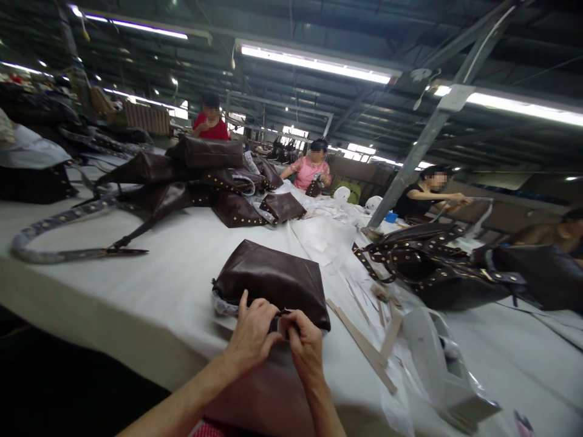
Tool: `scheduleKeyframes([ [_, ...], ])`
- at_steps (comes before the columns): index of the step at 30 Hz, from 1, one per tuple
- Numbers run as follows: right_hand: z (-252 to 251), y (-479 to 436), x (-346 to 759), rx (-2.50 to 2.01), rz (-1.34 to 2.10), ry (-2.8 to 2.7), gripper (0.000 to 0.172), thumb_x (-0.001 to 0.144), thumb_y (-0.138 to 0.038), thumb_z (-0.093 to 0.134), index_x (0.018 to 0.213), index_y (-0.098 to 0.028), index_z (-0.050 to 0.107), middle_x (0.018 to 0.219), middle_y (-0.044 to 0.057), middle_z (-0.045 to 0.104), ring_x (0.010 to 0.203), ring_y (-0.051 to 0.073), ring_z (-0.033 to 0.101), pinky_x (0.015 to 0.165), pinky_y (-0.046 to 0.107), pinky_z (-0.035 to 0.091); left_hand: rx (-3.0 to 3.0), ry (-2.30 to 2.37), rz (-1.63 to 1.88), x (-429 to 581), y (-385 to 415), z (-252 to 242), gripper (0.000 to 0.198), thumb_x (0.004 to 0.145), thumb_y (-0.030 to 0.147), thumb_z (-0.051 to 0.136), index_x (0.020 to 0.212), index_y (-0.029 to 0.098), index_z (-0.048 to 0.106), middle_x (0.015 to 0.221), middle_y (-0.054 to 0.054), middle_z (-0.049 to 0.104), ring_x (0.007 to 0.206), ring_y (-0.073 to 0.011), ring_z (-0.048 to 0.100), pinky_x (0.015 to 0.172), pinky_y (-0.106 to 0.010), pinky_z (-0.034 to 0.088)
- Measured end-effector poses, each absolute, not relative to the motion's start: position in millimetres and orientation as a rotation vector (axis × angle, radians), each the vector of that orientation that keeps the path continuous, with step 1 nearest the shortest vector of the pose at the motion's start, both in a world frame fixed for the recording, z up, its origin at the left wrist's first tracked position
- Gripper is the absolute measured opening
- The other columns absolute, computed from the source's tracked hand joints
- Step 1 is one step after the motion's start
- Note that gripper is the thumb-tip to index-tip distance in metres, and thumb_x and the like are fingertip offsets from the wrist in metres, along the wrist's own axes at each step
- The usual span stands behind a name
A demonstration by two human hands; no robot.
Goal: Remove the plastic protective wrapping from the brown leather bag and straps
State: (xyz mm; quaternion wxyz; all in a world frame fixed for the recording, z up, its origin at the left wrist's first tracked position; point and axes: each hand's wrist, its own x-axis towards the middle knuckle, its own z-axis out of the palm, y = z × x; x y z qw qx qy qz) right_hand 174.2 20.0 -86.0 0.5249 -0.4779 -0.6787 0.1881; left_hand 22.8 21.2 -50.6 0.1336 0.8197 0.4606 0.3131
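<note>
A dark brown leather bag [277, 273] lies on the white-covered table [182, 291] right in front of me. My left hand [255, 328] rests against its near side, thumb and fingers closed on the bag's edge. Close beside it, my right hand [303, 337] pinches the same near edge, where a small pale and dark piece shows between the two hands. The fingertips partly hide that piece, so its kind is unclear. Clear plastic wrap [223, 303] shows at the bag's left end.
Brown studded bags [204, 176] are piled at the back left, with a wrapped strap [59, 230] towards me. More studded bags [437, 261] lie right, near a white tape dispenser-like device [441, 364] and cardboard strips [364, 346]. A metal post [410, 164] rises behind. Several people sit beyond.
</note>
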Motion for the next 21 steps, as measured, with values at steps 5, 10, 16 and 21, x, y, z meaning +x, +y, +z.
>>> scheduleKeyframes([
  [5,-100.0,23.1,166.5,-1.156,0.375,-1.515,0.018,0.083,-0.017,0.045,0.08,-0.022,0.062,0.079,0.002,0.065,0.076,0.017,0.06,0.073,0.027,0.047,2.177,1.421,0.956,29.5,30.5,-51.7,0.013,0.072,0.013,0.052,0.079,0.023,0.051,0.083,0.001,0.059,0.094,-0.0194,0.052,0.112,-0.054,0.009],
  [10,-99.3,28.0,177.4,-1.158,0.587,-1.508,0.019,0.083,-0.021,0.055,0.1,-0.021,0.062,0.087,0.004,0.07,0.082,0.018,0.065,0.078,0.03,0.052,2.114,1.406,0.922,28.3,38.5,-53.5,0.009,0.072,0.016,0.052,0.077,0.023,0.052,0.08,0.002,0.056,0.09,-0.0184,0.052,0.112,-0.051,0.01],
  [16,-78.1,31.6,196.8,-1.095,0.746,-1.636,0.046,0.076,-0.017,0.063,0.121,-0.026,0.059,0.125,0.007,0.061,0.115,0.024,0.057,0.097,0.039,0.047,2.127,1.358,0.928,25.5,44.0,-58.7,0.01,0.071,0.018,0.053,0.079,0.024,0.053,0.083,0.002,0.057,0.093,-0.0185,0.051,0.113,-0.052,0.009],
  [21,-74.6,30.1,190.7,-1.112,0.668,-1.718,0.019,0.081,-0.018,0.058,0.093,-0.024,0.071,0.101,0.004,0.07,0.097,0.021,0.063,0.089,0.033,0.048,2.173,1.305,0.935,21.9,44.4,-62.4,0.009,0.075,0.019,0.051,0.08,0.025,0.054,0.085,0.002,0.06,0.095,-0.0189,0.05,0.112,-0.053,0.007],
])
